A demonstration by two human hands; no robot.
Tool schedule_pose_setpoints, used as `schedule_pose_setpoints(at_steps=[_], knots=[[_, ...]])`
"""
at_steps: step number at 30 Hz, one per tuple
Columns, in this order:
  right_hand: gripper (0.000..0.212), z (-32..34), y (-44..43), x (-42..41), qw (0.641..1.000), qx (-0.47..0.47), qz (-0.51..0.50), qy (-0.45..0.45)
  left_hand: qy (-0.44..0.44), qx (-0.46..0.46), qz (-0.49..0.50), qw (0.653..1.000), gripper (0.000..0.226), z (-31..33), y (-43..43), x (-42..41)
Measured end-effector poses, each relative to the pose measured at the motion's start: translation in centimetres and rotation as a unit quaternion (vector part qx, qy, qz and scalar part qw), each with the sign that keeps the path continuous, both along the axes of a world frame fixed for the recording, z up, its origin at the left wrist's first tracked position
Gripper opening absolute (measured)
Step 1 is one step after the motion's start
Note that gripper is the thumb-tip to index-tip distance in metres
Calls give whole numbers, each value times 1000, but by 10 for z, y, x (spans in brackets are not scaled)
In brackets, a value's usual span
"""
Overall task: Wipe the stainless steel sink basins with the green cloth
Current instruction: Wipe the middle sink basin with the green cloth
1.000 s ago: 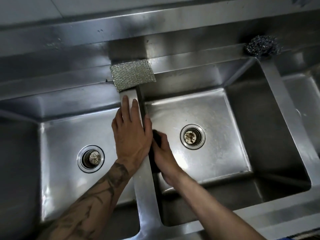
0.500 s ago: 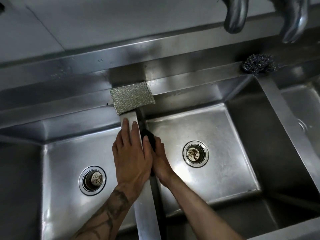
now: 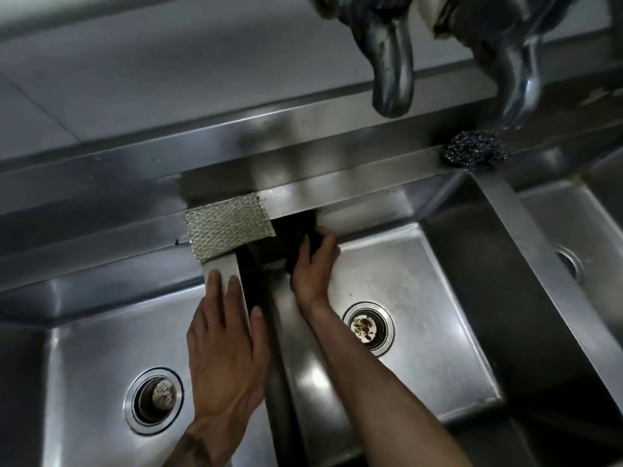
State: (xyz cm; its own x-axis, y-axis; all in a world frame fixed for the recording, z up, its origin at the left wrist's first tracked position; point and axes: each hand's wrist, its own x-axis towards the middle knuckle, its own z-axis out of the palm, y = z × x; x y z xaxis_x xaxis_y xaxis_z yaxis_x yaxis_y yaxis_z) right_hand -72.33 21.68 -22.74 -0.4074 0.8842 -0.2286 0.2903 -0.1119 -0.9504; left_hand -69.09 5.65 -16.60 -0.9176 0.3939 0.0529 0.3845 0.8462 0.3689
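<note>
Pressing dark, possibly green cloth (image 3: 305, 244) into basin corner, right hand (image 3: 312, 274).

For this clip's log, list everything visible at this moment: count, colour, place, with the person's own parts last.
Stainless steel sink basins: three, silver; left, middle, and a partly visible one at right.
Round drain strainers: three, metal; one in each basin floor, the right one partly cut off.
Flat mesh scouring pad: one, silver; back ledge, over the divider's far end.
Steel wool ball: one, dark grey; back ledge, right.
Taps: two, chrome; top.
Dark cloth: one, looks black here; middle basin's back corner.
Left hand: flat on the divider.
Right hand: grip on the cloth.
</note>
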Motion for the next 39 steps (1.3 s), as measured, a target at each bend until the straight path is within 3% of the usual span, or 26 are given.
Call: schedule_pose_setpoints(at_steps=[3, 6, 13, 16, 24, 30, 35, 39], knots=[[27, -7, 57, 19, 994, 39, -99, -5, -2, 12, -1, 1000, 65, -1, -1, 0], [31, -9, 103, 26, 982, 3, -186, 18, -5, 28, 3, 1000, 68, -1, 1, 0], [52, -7, 18, -17, 992, -67, -103, 40, 5, 31, 8, 999, 71, 1, 4, 0], [57, -8, 33, -19, 987, -52, -148, 47, 7, 29, 10, 1000, 73, 3, 6, 0], [49, -25, 191, 34, 966, 0, -258, 35, 15, 21, -5, 1000, 75, 5, 9, 0], [48, -25, 151, -2, 953, -45, -297, 30, 20, 7, -16, 1000, 74, 5, 9, 0], [47, -19, 111, -10, 958, -111, -262, 37, 32, 23, -19, 999, 73, 5, 10, 2], [46, -1, 188, 14, 907, -134, -392, 70, 25, -44, -76, 996, 77, -18, -10, -10]])
